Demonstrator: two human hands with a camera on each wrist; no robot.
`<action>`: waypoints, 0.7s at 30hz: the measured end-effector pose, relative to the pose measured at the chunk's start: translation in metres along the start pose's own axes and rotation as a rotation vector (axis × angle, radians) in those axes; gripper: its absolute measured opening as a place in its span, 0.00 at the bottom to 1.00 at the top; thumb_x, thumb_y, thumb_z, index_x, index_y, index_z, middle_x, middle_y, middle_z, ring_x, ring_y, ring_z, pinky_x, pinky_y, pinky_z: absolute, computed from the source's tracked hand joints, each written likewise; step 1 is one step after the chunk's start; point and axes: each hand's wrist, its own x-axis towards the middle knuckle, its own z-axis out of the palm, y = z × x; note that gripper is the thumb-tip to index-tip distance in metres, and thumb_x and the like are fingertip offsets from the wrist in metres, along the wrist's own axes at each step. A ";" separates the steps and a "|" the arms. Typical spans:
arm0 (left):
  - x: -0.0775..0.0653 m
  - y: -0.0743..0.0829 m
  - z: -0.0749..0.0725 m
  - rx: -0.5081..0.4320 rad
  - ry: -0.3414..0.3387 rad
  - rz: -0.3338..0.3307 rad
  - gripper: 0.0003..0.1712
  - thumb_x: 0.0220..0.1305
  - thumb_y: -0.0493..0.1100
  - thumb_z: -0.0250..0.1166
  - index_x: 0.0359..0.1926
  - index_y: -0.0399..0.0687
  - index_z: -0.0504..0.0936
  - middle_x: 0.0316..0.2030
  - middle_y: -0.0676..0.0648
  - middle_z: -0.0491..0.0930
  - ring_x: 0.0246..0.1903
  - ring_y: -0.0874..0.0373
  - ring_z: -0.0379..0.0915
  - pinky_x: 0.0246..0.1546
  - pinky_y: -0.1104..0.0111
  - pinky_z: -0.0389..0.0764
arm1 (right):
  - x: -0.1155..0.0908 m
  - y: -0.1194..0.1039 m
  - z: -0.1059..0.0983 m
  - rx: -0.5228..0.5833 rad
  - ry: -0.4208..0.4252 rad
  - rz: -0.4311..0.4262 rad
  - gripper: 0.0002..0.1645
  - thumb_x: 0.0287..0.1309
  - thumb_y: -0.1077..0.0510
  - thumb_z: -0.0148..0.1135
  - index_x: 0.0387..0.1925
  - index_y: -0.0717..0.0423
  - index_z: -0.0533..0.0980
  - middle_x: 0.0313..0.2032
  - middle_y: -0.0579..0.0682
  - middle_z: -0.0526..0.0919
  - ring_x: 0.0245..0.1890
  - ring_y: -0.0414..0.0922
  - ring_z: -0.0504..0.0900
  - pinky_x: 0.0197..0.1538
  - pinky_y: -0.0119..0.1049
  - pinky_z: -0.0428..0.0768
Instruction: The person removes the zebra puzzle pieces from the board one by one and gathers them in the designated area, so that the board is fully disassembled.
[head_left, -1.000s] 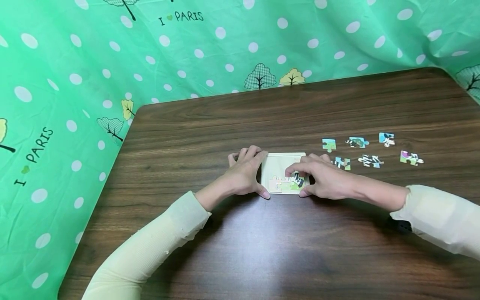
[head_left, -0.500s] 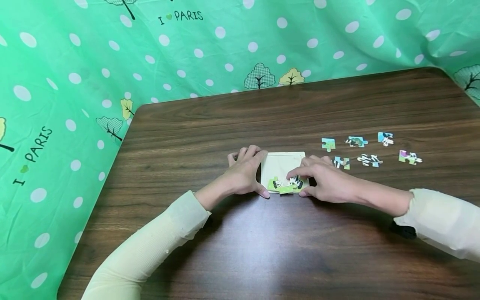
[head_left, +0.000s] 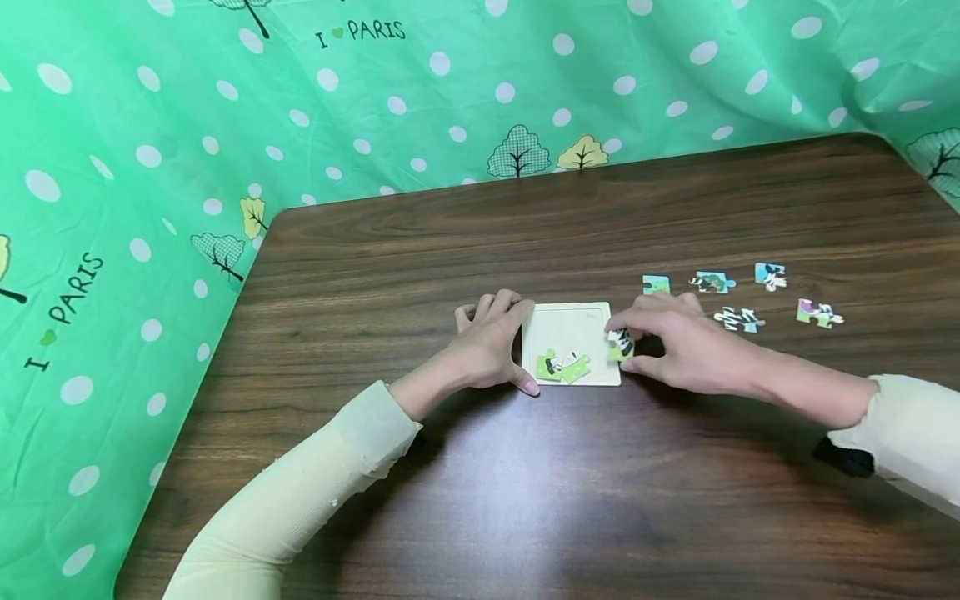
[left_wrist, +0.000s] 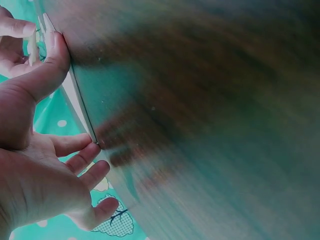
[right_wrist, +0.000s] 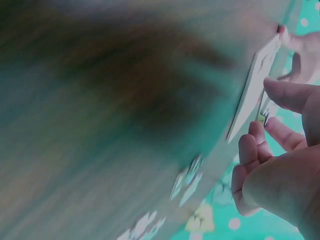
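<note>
In the head view my left hand [head_left: 486, 348] spans the left side of a pale square puzzle tray [head_left: 564, 323], thumb at the near corner and a finger at the far one. The left wrist view shows that thumb and finger gripping the tray's ends [left_wrist: 80, 100]. At the tray's right edge, my right hand [head_left: 686, 343] pinches a green, black and white jigsaw piece [head_left: 621, 345] between thumb and fingers, tilted up. Two green jigsaw pieces lie inside the tray along its near side, a left one [head_left: 549, 367] and a right one [head_left: 577, 369], set askew.
Several loose jigsaw pieces lie to the right on the dark wooden table [head_left: 450, 500], among them a zebra-striped one [head_left: 739, 319] and a purple and green one [head_left: 820, 313]. My right hand partly covers a blue and green piece [head_left: 656, 284]. A green dotted cloth [head_left: 420, 100] hangs behind.
My right hand has lifted the black and white piece out of the tray's near right corner and moved right with it. The other two pieces have shifted out of line. The left hand stays put.
</note>
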 end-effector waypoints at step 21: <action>0.000 -0.002 0.001 -0.014 0.007 0.015 0.67 0.28 0.62 0.80 0.71 0.50 0.59 0.65 0.50 0.58 0.62 0.52 0.52 0.61 0.48 0.48 | -0.060 0.049 -0.026 -0.148 -0.021 0.023 0.33 0.34 0.58 0.79 0.50 0.48 0.82 0.46 0.53 0.81 0.50 0.53 0.72 0.43 0.47 0.60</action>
